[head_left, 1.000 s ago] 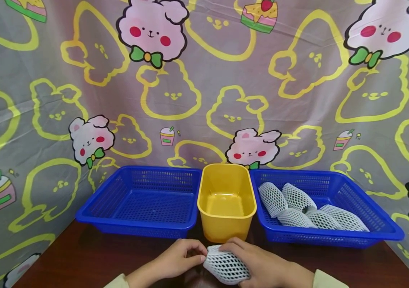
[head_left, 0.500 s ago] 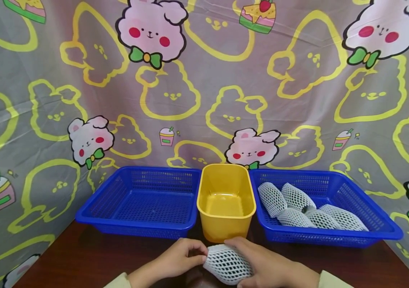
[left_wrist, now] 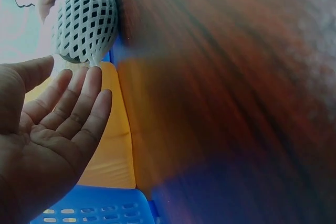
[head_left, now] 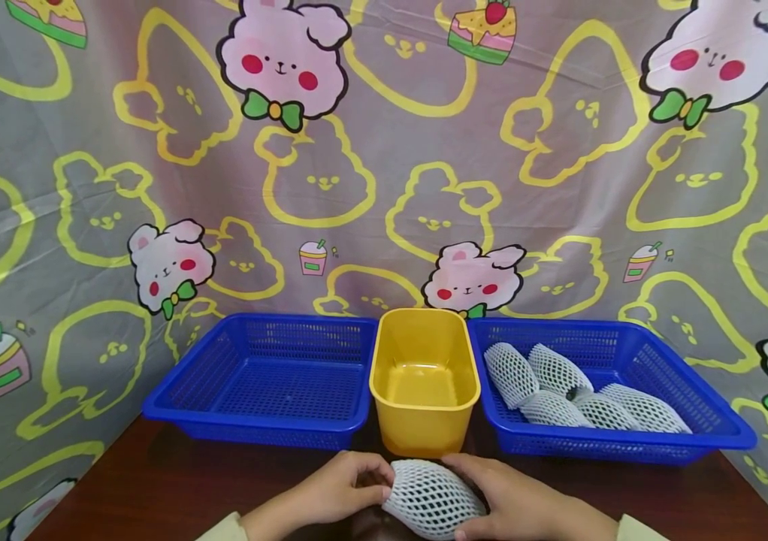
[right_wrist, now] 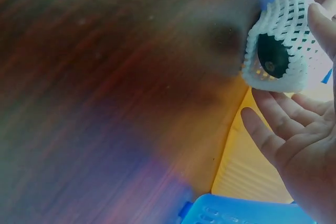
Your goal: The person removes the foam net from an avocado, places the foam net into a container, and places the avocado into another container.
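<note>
A white foam fruit net [head_left: 433, 497] lies sideways low in the middle of the head view, just in front of the yellow bin. Through its open end, the right wrist view shows a dark, smooth rounded item [right_wrist: 273, 56] with a brownish spot, probably a fruit. My right hand [head_left: 515, 496] holds the net's right end, thumb on the near side and fingers across the far side. At the left end, my left hand [head_left: 340, 488] pinches the net's edge with thumb and fingertips. The left wrist view shows its other fingers [left_wrist: 79, 108] fairly straight.
Behind the hands stands a yellow bin [head_left: 424, 421] between two blue baskets. The right basket [head_left: 715, 424] has several white netted items [head_left: 512, 373]; the left basket [head_left: 255, 421] shows its bare mesh floor. A patterned curtain [head_left: 357, 150] hangs behind the dark wooden table [head_left: 120, 488].
The netted item and both hands have shifted slightly right. My right hand has slid toward the net's right end, uncovering more of the mesh. The baskets and bin stay put.
</note>
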Action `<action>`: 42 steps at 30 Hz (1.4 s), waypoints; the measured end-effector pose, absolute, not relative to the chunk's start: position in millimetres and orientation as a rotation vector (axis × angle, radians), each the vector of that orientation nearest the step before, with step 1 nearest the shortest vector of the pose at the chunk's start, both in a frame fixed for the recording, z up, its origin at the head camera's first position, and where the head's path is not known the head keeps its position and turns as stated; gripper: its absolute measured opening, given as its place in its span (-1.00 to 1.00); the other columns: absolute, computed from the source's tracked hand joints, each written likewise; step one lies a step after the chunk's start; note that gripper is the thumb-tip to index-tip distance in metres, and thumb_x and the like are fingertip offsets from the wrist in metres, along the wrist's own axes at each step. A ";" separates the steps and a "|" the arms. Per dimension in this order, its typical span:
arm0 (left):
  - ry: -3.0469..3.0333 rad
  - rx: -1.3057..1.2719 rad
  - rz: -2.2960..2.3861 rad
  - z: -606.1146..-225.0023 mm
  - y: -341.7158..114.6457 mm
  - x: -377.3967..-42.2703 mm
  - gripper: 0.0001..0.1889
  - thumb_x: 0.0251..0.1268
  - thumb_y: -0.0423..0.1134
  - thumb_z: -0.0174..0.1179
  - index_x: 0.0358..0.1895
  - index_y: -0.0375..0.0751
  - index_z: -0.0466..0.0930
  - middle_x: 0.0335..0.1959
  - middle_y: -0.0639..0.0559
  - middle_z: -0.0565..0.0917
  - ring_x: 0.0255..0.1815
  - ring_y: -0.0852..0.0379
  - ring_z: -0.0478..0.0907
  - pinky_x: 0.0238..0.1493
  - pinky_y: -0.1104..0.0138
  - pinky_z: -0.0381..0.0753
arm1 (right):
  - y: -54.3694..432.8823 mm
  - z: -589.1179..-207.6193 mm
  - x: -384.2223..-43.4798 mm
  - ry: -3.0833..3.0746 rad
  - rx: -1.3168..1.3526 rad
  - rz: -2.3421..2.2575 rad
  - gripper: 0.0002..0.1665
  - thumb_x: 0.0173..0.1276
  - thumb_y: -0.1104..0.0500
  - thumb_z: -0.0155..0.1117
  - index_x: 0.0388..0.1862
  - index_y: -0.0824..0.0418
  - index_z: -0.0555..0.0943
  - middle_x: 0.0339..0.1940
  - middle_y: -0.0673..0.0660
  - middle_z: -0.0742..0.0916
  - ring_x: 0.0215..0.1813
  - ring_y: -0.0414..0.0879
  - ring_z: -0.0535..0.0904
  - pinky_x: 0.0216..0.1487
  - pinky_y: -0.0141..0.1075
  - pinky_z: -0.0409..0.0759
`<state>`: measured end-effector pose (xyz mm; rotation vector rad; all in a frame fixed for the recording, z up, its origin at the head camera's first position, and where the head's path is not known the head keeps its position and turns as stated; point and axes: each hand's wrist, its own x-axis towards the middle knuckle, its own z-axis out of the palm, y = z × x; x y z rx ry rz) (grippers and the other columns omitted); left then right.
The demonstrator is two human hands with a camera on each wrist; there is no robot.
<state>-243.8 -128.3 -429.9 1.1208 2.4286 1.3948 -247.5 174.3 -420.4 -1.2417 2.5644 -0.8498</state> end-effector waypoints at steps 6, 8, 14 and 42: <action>2.434 1.064 1.370 -427.8 -126.0 -243.3 -0.92 0.25 -0.36 0.27 -0.22 -0.16 0.64 -0.36 0.24 0.64 -0.31 0.37 0.55 -0.24 0.43 0.56 | 176.7 -421.5 -250.3 2.493 -1.315 -0.898 -0.29 0.24 -0.25 0.33 0.26 0.08 0.49 0.06 -0.19 0.61 0.00 -0.33 0.51 0.01 -0.30 0.53; 2.444 1.062 1.370 -426.7 -124.9 -243.3 -0.93 0.24 -0.36 0.27 -0.23 -0.16 0.64 -0.36 0.24 0.64 -0.30 0.37 0.55 -0.23 0.43 0.56 | 176.8 -421.7 -250.7 2.495 -1.336 -0.897 -0.31 0.24 -0.24 0.33 0.25 0.08 0.50 0.05 -0.20 0.61 -0.01 -0.34 0.52 0.00 -0.30 0.54; 2.443 1.043 1.449 -423.8 -120.1 -244.3 -0.88 0.13 -0.42 0.32 -0.26 -0.18 0.65 -0.37 0.22 0.65 -0.32 0.35 0.58 -0.24 0.42 0.59 | 176.6 -423.1 -250.9 2.524 -1.388 -0.880 -0.33 0.25 -0.22 0.33 0.24 0.07 0.51 0.04 -0.20 0.62 -0.02 -0.35 0.52 -0.01 -0.31 0.55; 2.119 0.842 1.638 -428.3 -93.8 -249.5 -0.65 -0.12 -0.65 0.20 -0.15 -0.43 0.52 -0.32 0.06 0.61 -0.30 0.28 0.60 -0.21 0.43 0.61 | 174.3 -424.1 -251.7 2.517 -1.430 -0.895 -0.37 0.23 -0.21 0.35 0.20 0.03 0.52 -0.04 -0.24 0.63 -0.07 -0.37 0.54 -0.04 -0.34 0.55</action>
